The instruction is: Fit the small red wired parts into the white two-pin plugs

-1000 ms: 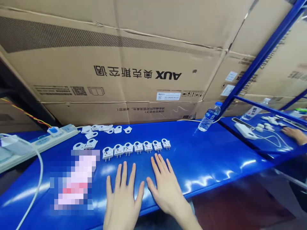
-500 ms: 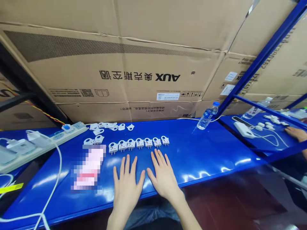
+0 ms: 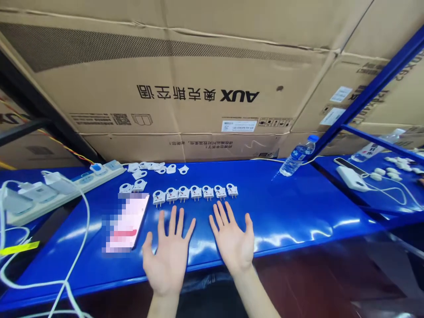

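Left hand (image 3: 168, 258): palm up, fingers spread apart, holding nothing.
Right hand (image 3: 233, 240): palm up, fingers apart, holding nothing.
Row of white plugs (image 3: 195, 193): lay on the blue worktop (image 3: 298, 212), just beyond the fingertips.

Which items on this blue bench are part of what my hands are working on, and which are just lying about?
In hand:
left hand and right hand, palms up, empty
row of seven white plugs just beyond the fingertips
loose white plug parts behind the row

Lying about:
phone
power strip
water bottle
cardboard boxes
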A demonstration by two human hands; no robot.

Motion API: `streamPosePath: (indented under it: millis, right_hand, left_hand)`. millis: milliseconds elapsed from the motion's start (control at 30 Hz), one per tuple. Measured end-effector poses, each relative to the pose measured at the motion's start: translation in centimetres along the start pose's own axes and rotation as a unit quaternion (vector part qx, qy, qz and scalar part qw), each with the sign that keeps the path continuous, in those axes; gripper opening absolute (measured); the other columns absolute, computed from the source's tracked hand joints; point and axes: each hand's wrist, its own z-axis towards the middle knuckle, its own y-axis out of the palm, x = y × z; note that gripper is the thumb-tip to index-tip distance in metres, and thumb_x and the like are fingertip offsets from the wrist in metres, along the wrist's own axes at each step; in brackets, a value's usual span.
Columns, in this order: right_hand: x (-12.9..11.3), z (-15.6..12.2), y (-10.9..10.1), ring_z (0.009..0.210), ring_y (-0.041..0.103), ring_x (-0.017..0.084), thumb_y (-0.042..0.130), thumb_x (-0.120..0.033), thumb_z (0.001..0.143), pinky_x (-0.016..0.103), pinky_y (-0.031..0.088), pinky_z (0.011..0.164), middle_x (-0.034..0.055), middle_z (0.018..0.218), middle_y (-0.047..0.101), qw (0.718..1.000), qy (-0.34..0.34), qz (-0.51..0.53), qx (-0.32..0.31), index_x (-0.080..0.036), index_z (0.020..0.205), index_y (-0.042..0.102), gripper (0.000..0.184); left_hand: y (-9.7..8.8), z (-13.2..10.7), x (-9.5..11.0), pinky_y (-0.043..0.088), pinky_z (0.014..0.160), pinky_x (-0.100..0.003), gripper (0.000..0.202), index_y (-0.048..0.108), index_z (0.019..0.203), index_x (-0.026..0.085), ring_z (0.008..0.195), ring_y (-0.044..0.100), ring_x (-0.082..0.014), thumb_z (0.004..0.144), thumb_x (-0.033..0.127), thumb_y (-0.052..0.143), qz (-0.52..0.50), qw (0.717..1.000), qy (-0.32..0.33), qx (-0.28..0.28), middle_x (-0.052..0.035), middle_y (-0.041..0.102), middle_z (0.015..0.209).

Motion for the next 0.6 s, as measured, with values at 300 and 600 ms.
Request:
streamPosePath:
  millis: [300, 600]
  right_hand:
    - [-0.2, 0.2, 0.5, 0.152, 0.043, 0.025, -0.026, -0.048, 0.101, 0.062, 0.048, 0.115, 0.0125, 0.17, 0.033, 0.991, 0.033, 0.129, 0.019, -0.023, 0.171, 0.011, 0.083]
    - [-0.7, -1.7, -1.6, 0.161, 0.029, 0.029, 0.047, -0.041, 0.109, 0.056, 0.03, 0.131, 0.0084, 0.17, 0.038, 0.955, -0.056, -0.29, -0.029, -0.025, 0.163, 0.042, 0.057]
  left_hand:
    - [1.4, 0.2, -0.6, 0.055, 0.108, -0.065, 0.069, 0.022, 0.166, 0.045, 0.156, 0.039, -0.034, 0.101, 0.068, 0.012, -0.054, 0.998, -0.039, -0.005, -0.0013, 0.036, 0.172]
    - [-1.6, 1.0, 0.5, 0.025, 0.128, -0.066, 0.065, 0.041, 0.16, 0.037, 0.157, 0.036, -0.0348, 0.099, 0.049, 0.059, 0.561, 0.793, 0.202, -0.124, -0.0066, 0.042, 0.169]
